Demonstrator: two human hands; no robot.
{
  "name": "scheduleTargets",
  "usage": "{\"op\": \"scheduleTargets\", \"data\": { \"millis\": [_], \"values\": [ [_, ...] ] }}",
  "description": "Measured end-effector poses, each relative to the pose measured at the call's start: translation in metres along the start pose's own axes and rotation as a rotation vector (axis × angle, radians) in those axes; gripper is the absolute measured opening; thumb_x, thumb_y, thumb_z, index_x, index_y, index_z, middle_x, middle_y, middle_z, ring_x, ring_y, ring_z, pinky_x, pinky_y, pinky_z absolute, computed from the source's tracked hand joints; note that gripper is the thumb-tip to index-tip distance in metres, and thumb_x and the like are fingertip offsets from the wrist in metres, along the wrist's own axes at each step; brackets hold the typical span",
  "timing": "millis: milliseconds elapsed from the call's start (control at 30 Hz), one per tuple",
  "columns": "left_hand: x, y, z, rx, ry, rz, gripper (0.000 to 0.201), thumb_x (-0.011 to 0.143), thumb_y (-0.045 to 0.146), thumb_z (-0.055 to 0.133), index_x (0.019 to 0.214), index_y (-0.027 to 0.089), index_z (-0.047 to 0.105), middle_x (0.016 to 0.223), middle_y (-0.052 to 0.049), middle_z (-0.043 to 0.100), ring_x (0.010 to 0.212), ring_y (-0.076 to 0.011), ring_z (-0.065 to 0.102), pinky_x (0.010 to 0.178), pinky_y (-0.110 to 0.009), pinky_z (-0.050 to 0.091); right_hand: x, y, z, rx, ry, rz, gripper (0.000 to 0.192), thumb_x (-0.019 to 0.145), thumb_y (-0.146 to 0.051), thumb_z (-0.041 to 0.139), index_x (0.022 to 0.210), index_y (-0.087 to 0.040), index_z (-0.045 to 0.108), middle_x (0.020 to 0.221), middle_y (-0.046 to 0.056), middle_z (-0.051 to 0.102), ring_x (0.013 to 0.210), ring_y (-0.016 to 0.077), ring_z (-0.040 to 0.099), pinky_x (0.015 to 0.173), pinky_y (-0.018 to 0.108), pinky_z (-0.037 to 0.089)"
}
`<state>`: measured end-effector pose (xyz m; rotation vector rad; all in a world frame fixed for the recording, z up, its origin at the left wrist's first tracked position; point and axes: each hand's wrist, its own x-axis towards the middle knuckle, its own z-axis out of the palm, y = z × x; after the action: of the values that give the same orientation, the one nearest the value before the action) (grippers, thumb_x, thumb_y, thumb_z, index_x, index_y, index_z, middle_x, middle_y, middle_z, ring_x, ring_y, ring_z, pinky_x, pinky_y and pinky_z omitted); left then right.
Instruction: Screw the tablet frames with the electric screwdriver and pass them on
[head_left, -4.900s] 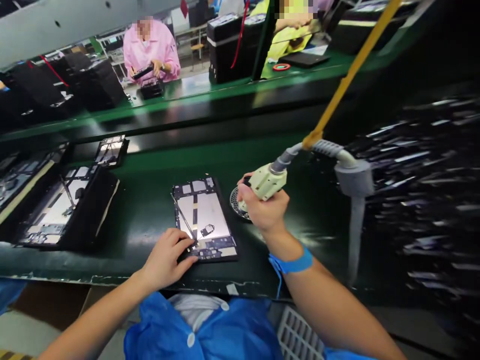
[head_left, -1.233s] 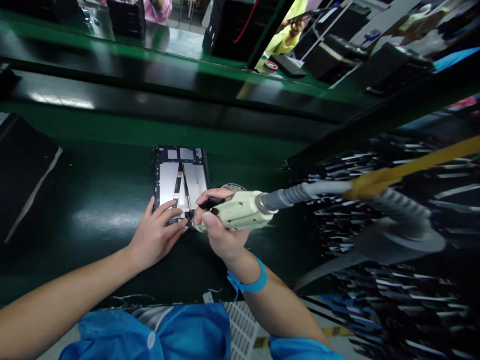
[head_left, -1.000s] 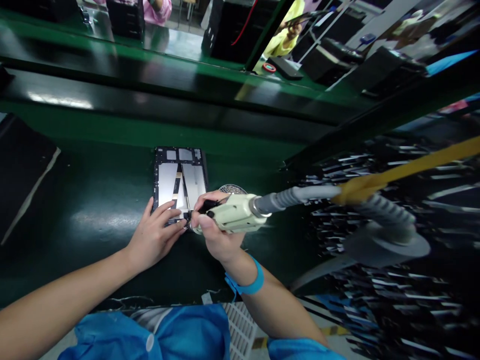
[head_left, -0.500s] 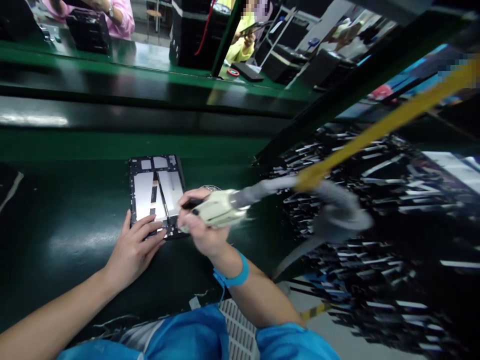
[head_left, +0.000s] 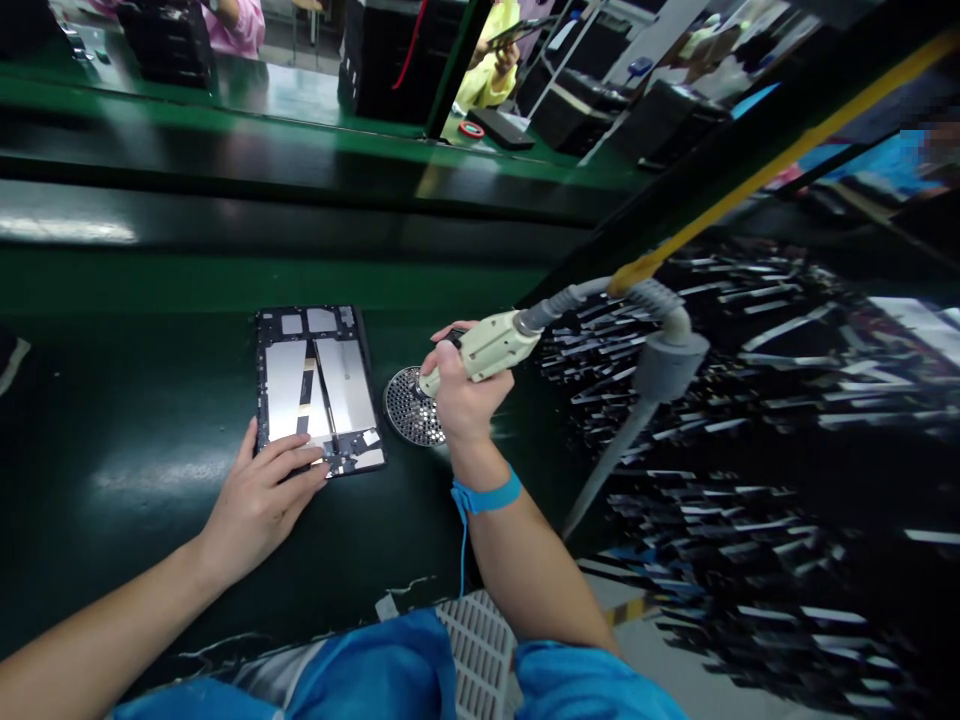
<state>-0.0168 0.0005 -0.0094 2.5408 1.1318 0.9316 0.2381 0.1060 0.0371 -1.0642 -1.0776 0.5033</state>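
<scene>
Screw pick-up step, judged: right hand (head_left: 463, 400) grips the driver (head_left: 487, 348), tip on the screw tray (head_left: 409, 408) below its fingers; left hand (head_left: 259, 500) lies open, fingertips pinning the tablet (head_left: 315, 385) corner; next calls for a seated screw.

Dark green workbench (head_left: 150, 560) in front, glossy, light reflected on surface. Behind it ran long green conveyor line (head_left: 225, 280) with black rail. On far side, second green bench (head_left: 285, 95) carried black boxes (head_left: 375, 60). Co-worker in pink sleeve (head_left: 240, 20) and another in yellow (head_left: 484, 85) were there. Yellow strap (head_left: 750, 180) crossed upper right.
</scene>
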Motion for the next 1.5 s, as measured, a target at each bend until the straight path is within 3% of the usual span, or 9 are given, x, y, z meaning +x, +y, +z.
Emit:
{"op": "scheduleTargets", "data": {
  "millis": [500,700,833,1000,1133,1500],
  "values": [
    [0.001,0.0,0.0,-0.013,-0.006,-0.033,0.023,0.1,0.016,0.062,0.12,0.024,0.068,0.121,-0.004,0.075,0.124,-0.0245,0.066,0.124,-0.069,0.022,0.002,0.006,0.0,0.005,-0.006,-0.008,0.02,0.084,-0.031,0.074,0.096,-0.02,0.062,0.077,-0.003,0.066,0.049,0.0094,0.06,0.051,0.026,0.052],
    [0.004,-0.003,0.007,-0.019,0.016,-0.09,0.025,0.1,0.022,0.062,0.125,0.021,0.065,0.128,-0.009,0.071,0.125,-0.0253,0.065,0.126,-0.065,0.022,-0.008,-0.025,0.009,0.108,0.023,-0.041,0.015,0.087,-0.028,0.071,0.096,-0.021,0.062,0.082,-0.003,0.066,0.047,0.0083,0.059,0.047,0.025,0.049],
    [0.006,-0.004,0.007,-0.05,0.019,-0.101,0.029,0.098,0.026,0.065,0.126,0.02,0.065,0.129,-0.011,0.071,0.127,-0.0272,0.064,0.126,-0.064,0.021,-0.04,-0.049,0.024,0.248,-0.197,0.031,0.02,0.089,-0.032,0.07,0.105,-0.024,0.061,0.09,-0.002,0.065,0.05,0.0091,0.061,0.047,0.025,0.051],
    [0.006,-0.006,0.006,-0.092,-0.001,-0.107,0.037,0.095,0.031,0.069,0.13,0.021,0.063,0.131,-0.011,0.069,0.128,-0.0272,0.063,0.127,-0.063,0.015,-0.073,-0.052,0.038,0.301,-0.468,0.086,0.027,0.087,-0.034,0.073,0.11,-0.024,0.063,0.098,0.003,0.066,0.067,0.0142,0.067,0.056,0.029,0.057],
    [0.007,-0.005,0.006,-0.114,0.005,-0.118,0.035,0.095,0.03,0.069,0.129,0.023,0.064,0.131,-0.01,0.069,0.129,-0.0263,0.062,0.127,-0.061,0.016,-0.079,-0.05,0.041,0.305,-0.508,0.111,0.031,0.087,-0.038,0.073,0.112,-0.024,0.062,0.098,0.005,0.066,0.078,0.0189,0.07,0.065,0.035,0.061],
    [0.006,-0.005,0.009,-0.107,0.02,-0.136,0.033,0.092,0.025,0.068,0.126,0.024,0.067,0.13,-0.011,0.069,0.126,-0.028,0.064,0.126,-0.065,0.018,-0.087,-0.047,0.038,0.239,-0.564,0.12,0.031,0.089,-0.038,0.072,0.114,-0.025,0.06,0.096,0.004,0.064,0.079,0.0187,0.07,0.071,0.038,0.062]
  ]
}}
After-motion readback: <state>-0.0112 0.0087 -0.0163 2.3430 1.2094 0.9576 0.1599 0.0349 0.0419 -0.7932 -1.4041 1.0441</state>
